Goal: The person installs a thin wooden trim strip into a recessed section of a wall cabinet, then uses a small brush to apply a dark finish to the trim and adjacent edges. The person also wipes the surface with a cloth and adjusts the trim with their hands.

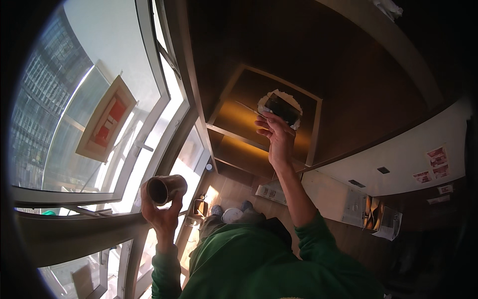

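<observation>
My left hand (163, 212) is closed around a brown cylindrical cup (174, 184), tilted so that its dark round mouth faces me, beside the window. With my arm raised, my right hand (279, 137) reaches to a cabinet compartment with wooden edging. Its fingertips are at the lower edge of a dark rectangular piece (283, 108) with a ragged pale round border (263, 102); the fingers are bent and seem to grip it. Its exact kind cannot be made out. A thin stick-like thing (245, 107) shows just left of it.
An open window sash (144, 146) with a handle stands at the left, and a framed red picture (107, 122) shows there. Dark cabinet panels (358, 65) rise ahead. Below me are a white round stool or lid (232, 215) and a box of papers (373, 213).
</observation>
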The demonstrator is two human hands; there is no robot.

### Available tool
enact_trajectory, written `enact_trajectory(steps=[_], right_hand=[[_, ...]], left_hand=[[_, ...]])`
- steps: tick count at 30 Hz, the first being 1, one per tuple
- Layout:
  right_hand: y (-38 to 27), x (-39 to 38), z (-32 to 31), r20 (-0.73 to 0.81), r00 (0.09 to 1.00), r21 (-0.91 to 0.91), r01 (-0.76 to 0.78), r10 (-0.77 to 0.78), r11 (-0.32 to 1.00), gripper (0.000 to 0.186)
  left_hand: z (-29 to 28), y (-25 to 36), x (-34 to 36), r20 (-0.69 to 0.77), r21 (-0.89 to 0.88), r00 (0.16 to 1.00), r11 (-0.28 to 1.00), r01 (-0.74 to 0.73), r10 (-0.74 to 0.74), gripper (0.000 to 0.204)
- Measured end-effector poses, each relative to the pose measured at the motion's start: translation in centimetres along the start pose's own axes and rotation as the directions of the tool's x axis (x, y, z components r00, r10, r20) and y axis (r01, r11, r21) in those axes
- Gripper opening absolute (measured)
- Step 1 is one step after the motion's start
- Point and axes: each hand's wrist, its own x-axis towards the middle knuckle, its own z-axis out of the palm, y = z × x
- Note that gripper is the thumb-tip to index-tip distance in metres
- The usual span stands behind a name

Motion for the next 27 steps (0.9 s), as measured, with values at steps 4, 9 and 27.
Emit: enact_trajectory(steps=[4, 9, 27], right_hand=[[4.6, 6.2, 1.0, -0.066, 0.998, -0.091, -0.024, 0.018, 0.996, 0.028], [9.4, 11.1, 2.0, -0.098, 0.989, -0.212, 0.089, -0.112, 0.973, 0.030], [11.8, 14.5, 3.0, -0.062, 0.967, -0.448, 0.194, -0.247, 0.873, 0.032]], left_hand=[[-1.1, 0.0, -4.9, -0.049, -0.006, 0.978, 0.979, 0.202, -0.202, 0.049], [-1.6, 0.8, -9.7, -0.077, 0.115, 0.942, 0.936, 0.333, -0.326, 0.046], [-2.1, 1.8, -12.8, -0.213, 0.130, 0.925, 0.929, 0.347, -0.315, 0.044]])
